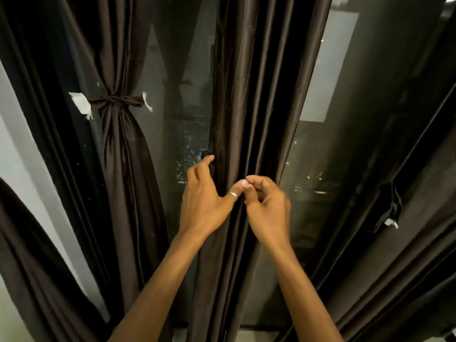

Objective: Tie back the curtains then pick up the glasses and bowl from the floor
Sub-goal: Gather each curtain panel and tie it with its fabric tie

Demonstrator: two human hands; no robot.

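left curtain [118, 149], dark brown & shiny, is tied back w/ a matching sash [116, 101]. middle curtain [249, 95] hangs loose in vertical folds.

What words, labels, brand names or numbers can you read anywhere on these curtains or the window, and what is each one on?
No readable text anywhere in this view.
White tabs on the left curtain's tie: no print visible.
White tab on the loose tie at the right: too small to tell.
Middle curtain, held by the left hand: plain fabric.
Ring on that hand's thumb: no marking visible.
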